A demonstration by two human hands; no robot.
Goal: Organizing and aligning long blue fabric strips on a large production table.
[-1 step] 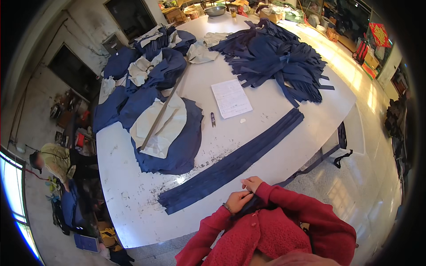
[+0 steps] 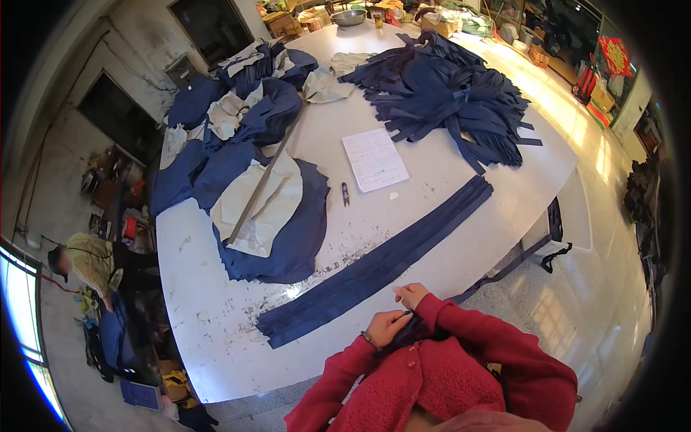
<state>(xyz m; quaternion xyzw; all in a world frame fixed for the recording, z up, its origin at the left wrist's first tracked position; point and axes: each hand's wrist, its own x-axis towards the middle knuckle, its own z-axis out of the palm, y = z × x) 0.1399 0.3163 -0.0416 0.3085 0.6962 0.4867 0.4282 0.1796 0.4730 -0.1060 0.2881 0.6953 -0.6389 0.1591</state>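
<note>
Close against my red-sleeved body, my left hand (image 2: 386,325) is closed on dark blue fabric (image 2: 410,331). Just above it, my right hand (image 2: 412,295) has its fingers curled; what they hold is hidden. A dark blue strip (image 2: 475,289) trails rightward from behind my right arm. On the white table (image 2: 209,331) before my hands lies a long flat bundle of navy strips (image 2: 367,266). Farther back are a written sheet of paper (image 2: 376,160) and a small dark tool (image 2: 345,193).
Navy cut pieces with pale paper (image 2: 255,180) and a long straight bar (image 2: 266,173) cover the table's left. A heap of navy strips (image 2: 446,101) lies back right, a metal bowl (image 2: 350,18) beyond. A co-worker (image 2: 101,266) bends at the far left beside blue fabric.
My right hand has shifted very slightly, its fingertips a little to the right. The rest looks unchanged.
</note>
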